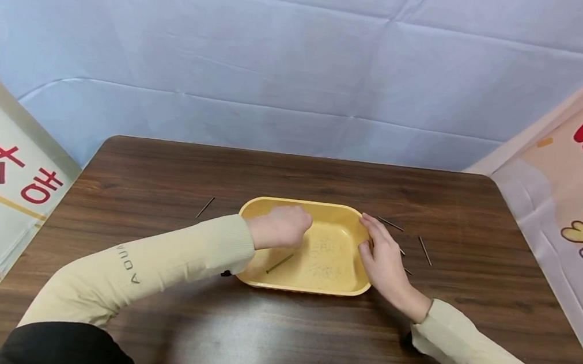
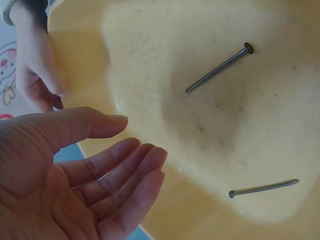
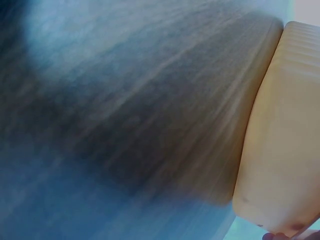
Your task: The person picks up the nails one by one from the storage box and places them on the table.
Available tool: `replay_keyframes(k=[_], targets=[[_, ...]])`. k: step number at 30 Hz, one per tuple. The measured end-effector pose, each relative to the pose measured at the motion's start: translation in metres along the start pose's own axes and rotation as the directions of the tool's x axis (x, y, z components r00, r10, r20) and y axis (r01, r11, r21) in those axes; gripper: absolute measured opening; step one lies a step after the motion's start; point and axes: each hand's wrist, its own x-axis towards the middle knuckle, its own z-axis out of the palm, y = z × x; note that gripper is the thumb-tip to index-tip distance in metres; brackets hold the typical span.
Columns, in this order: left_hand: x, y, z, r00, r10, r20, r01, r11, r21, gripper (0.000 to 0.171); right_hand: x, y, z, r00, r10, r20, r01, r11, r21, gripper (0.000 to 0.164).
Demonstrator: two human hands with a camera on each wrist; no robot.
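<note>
A yellow plastic tray (image 1: 329,257) sits on the table. My left hand (image 1: 283,226) is over the tray's left half. In the left wrist view the same hand (image 2: 107,175) has loosely bent fingers, the thumb apart from them, and nothing between. Two steel nails lie on the tray floor there, one nail (image 2: 220,67) farther in and another nail (image 2: 265,188) near the fingertip side. From the head only one nail (image 1: 279,263) shows in the tray. My right hand (image 1: 388,264) holds the tray's right rim, thumb toward the inside and fingers along the outer side.
More nails lie on the brown wooden table (image 1: 283,337): one nail (image 1: 205,207) left of the tray, and several to the right, including a nail (image 1: 390,223) behind my right hand and a nail (image 1: 425,251) farther out. A pale cloth (image 1: 281,60) hangs behind the table.
</note>
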Motion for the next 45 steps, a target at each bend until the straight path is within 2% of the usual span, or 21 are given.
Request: replay_keyframes(k=[6, 12, 19, 26, 31, 36, 45], targets=[[0.003, 0.000, 0.004, 1.000, 0.019, 0.019, -0.018, 0.999, -0.048, 0.026, 0.001, 0.000, 0.000, 1.000, 0.001, -0.003, -0.001, 1.000, -0.002, 0.040], [0.005, 0.003, 0.009, 0.998, 0.000, 0.067, 0.005, 0.997, -0.082, 0.028, 0.001, 0.000, 0.000, 1.000, 0.007, 0.003, -0.007, 1.000, 0.000, 0.041], [0.011, 0.004, 0.015, 0.994, -0.040, 0.099, 0.045, 0.998, -0.045, 0.020, 0.001, 0.000, 0.001, 1.000, 0.013, 0.005, -0.013, 1.000, 0.001, 0.040], [0.021, 0.000, 0.026, 0.991, -0.041, 0.128, 0.047, 0.998, -0.041, 0.011, 0.001, 0.000, 0.001, 1.000, 0.014, 0.007, -0.014, 1.000, -0.004, 0.040], [0.015, 0.006, 0.023, 0.982, -0.061, 0.178, 0.070, 0.997, -0.045, 0.018, 0.001, 0.001, 0.001, 1.000, 0.018, 0.013, -0.018, 1.000, -0.003, 0.040], [0.010, 0.010, 0.020, 0.981, -0.056, 0.183, 0.054, 0.998, 0.014, 0.025, 0.001, 0.001, 0.001, 1.000, 0.017, 0.018, -0.016, 1.000, -0.004, 0.040], [0.015, 0.011, 0.025, 0.981, -0.075, 0.181, 0.065, 0.996, 0.065, 0.022, 0.001, 0.000, 0.001, 1.000, 0.014, 0.013, -0.014, 1.000, -0.004, 0.040]])
